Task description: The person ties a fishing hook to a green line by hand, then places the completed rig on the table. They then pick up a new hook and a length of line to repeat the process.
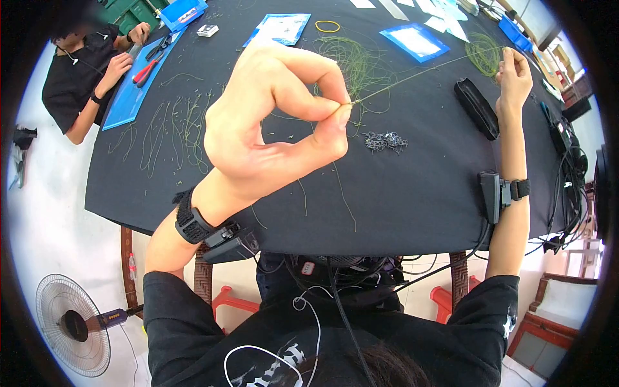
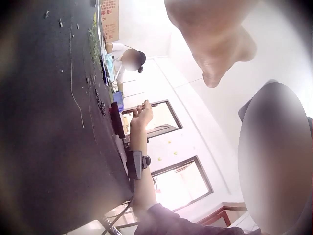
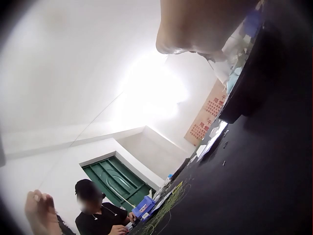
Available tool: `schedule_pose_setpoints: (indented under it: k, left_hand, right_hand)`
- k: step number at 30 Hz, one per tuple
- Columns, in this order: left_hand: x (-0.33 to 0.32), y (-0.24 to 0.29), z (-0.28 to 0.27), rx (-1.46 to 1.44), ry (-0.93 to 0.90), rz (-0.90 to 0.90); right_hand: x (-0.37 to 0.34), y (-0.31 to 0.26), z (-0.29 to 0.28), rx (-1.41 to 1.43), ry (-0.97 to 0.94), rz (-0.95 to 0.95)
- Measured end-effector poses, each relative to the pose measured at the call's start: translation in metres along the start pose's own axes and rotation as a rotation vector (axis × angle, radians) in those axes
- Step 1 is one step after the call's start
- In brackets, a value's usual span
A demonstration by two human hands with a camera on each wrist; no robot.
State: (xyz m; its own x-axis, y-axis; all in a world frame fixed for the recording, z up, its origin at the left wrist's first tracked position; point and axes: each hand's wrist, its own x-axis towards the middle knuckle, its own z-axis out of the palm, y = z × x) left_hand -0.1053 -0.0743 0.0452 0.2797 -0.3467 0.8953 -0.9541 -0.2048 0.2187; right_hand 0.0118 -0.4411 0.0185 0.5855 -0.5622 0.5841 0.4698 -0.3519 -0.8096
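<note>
A thin green line [image 1: 412, 77] runs taut and slanting between both hands above the table. My left hand [image 1: 274, 113] pinches one end between thumb and forefinger, close to the head camera. At the far right, my raised right hand [image 1: 514, 82] pinches the other end with its fingertips. The right wrist view shows the line [image 3: 98, 116] as a pale thread leading to the left hand [image 3: 41, 213]. Behind the line on the table lies a loose tangle of green line [image 1: 351, 61]. Below it sits a small heap of dark metal pieces [image 1: 385, 142].
A black pouch [image 1: 477, 108] lies near my right forearm. Blue-edged packets [image 1: 414, 42] and a yellow ring [image 1: 327, 26] lie farther back. Cut strands [image 1: 171, 132] are scattered left. Another person [image 1: 77, 84] works at a blue mat [image 1: 129, 106] with pliers [image 1: 147, 72]. A fan [image 1: 74, 324] stands lower left.
</note>
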Motion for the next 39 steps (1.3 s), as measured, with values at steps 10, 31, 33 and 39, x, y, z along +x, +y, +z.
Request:
schedule_pose_setpoints:
  k: [10, 31, 33, 39]
  left_hand:
    - [-0.001, 0.000, -0.001, 0.015, 0.002, -0.021]
    - [-0.002, 0.000, -0.002, 0.119, 0.006, -0.022]
    - [-0.002, 0.000, -0.002, 0.108, 0.010, -0.022]
    - [-0.002, -0.001, 0.002, -0.005, 0.047, -0.129]
  right_hand:
    - [0.005, 0.007, -0.005, 0.038, -0.002, 0.020]
    - [0.015, 0.010, -0.013, 0.033, 0.043, -0.030]
    - [0.016, 0.008, -0.014, 0.047, 0.057, -0.021]
    - [0.018, 0.005, -0.015, 0.095, 0.080, -0.028]
